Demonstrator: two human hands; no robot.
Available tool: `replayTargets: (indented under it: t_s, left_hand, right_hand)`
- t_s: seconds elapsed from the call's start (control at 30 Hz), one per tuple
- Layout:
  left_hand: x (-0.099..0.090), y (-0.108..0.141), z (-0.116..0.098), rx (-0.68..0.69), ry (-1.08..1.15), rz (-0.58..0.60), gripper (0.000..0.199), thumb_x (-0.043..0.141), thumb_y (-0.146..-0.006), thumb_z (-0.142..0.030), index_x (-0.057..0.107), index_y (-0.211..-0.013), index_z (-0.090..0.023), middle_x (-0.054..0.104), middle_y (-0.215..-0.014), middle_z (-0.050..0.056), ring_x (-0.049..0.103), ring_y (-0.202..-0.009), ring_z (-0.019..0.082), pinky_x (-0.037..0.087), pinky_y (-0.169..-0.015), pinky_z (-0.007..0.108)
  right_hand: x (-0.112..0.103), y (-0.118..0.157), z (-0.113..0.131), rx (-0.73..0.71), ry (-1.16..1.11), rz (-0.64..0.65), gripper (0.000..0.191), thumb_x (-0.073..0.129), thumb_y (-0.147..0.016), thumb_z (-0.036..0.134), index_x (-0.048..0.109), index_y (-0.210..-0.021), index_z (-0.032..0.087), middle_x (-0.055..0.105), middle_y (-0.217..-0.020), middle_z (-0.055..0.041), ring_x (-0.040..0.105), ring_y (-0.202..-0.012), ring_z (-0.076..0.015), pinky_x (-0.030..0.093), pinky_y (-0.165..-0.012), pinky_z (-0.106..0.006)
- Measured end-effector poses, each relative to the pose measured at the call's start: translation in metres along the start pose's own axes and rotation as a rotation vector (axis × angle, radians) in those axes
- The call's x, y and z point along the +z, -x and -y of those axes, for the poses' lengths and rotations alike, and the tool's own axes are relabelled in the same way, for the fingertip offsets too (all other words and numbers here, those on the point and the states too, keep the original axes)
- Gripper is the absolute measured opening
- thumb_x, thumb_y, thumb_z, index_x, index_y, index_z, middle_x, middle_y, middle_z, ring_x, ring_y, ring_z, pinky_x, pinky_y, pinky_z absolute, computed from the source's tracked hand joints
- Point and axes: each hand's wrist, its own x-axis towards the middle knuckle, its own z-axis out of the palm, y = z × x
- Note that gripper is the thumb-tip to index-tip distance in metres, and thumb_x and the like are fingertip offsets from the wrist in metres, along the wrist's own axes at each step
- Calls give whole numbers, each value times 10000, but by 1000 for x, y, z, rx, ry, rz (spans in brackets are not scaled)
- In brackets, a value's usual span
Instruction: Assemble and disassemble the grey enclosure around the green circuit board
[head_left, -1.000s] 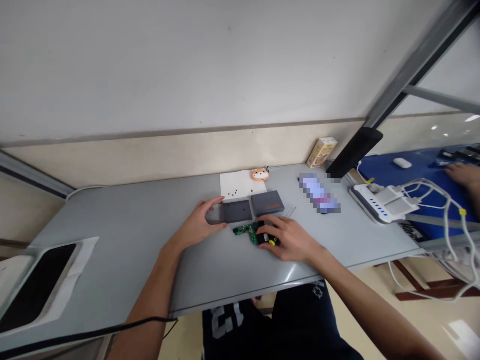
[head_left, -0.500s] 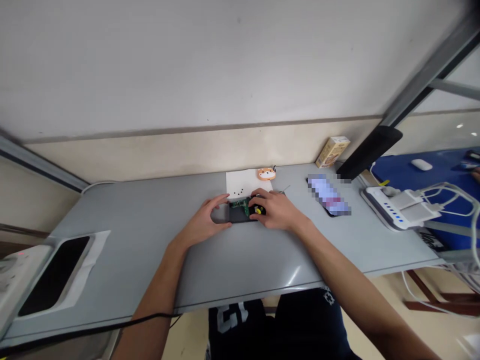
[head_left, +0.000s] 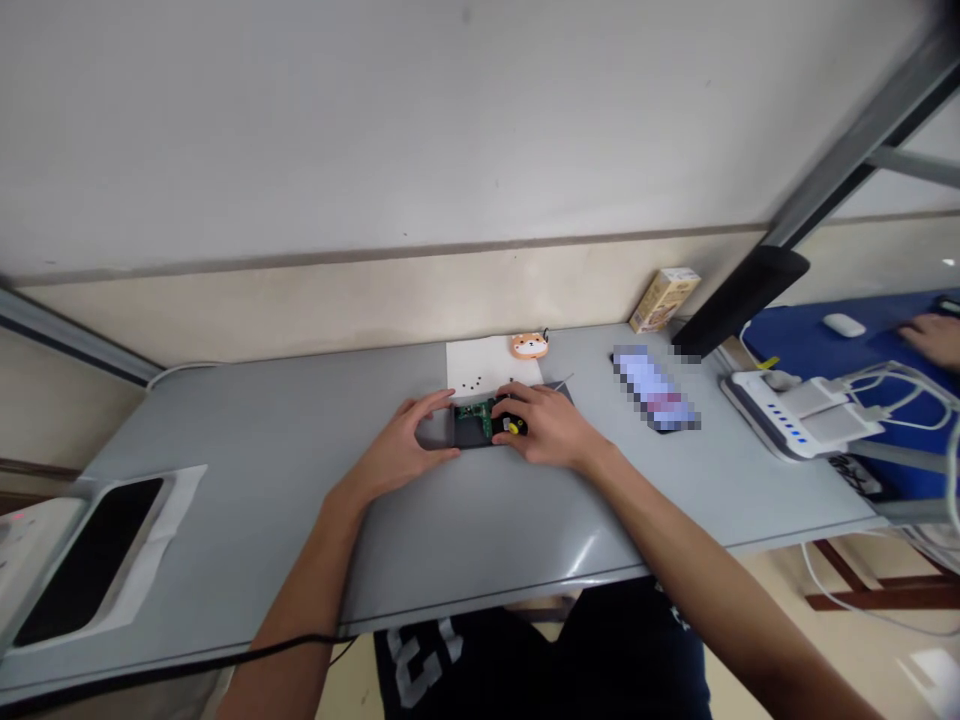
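A flat dark device point(head_left: 471, 432) with a green circuit board point(head_left: 474, 412) exposed lies on the grey desk. My left hand point(head_left: 397, 445) curves round its left end, with thumb and fingers at its near and far edges. My right hand point(head_left: 551, 425) has its fingers closed on a black part with a yellow spot point(head_left: 514, 427) at the device's right side; the hand hides much of it. Beyond my right hand a thin metal rod point(head_left: 565, 381) sticks out, its other end hidden. Several tiny dark pieces, perhaps screws point(head_left: 472, 385), lie on white paper point(head_left: 480, 356) behind the device.
An orange animal-face case point(head_left: 529, 346) sits on the paper's right. To the right are a phone point(head_left: 654, 388), a carton point(head_left: 664, 300) and a power strip point(head_left: 784, 415) with cables. Another phone point(head_left: 90, 560) lies at left. Another person's hand point(head_left: 934, 338) rests on the blue surface.
The view has shifted slightly. Both my hands keep almost the same position at the device. At the far right, more of the other person's hand has come into view.
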Motion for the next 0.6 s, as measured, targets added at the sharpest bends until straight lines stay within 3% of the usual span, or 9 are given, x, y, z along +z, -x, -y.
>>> replayTargets:
  t_s: [0.27,0.4,0.5,0.6]
  left_hand:
    - [1,2,-4,-31,-73,-13,823,819,-809,-434,444,-1539,-373,576,-1417,53,537,-1321,292,449,-1157,462]
    - [7,2,-11,59,-119,-38,741,779,-855,-412,456,-1519,-357,543,-1468,51,461,-1393,290,386,-1201,470]
    - [14,-2,-19,142,-192,-77,630,719,-913,-406,478,-1490,-331,559,-1472,54,445,-1394,292,330,-1218,497]
    - [21,-12,-29,202,-249,-76,599,685,-939,-419,476,-1488,-305,583,-1457,69,474,-1368,299,319,-1208,510]
  right_hand:
    - [3,-2,1,-31,45,58,278,745,-908,375,730,-1132,211,727,-1224,-94,699,-1036,-268,483,-934,-423]
    - [3,-1,0,-48,36,54,312,758,-899,390,721,-1161,224,714,-1266,-93,696,-1053,-271,488,-937,-429]
    - [-2,1,-2,-36,-12,-42,286,671,-961,394,707,-1208,255,681,-1333,-85,694,-1027,-253,501,-916,-420]
    - [-14,4,-4,9,-168,-306,251,500,-1043,333,702,-1163,244,712,-1214,-82,687,-1015,-220,517,-903,-382]
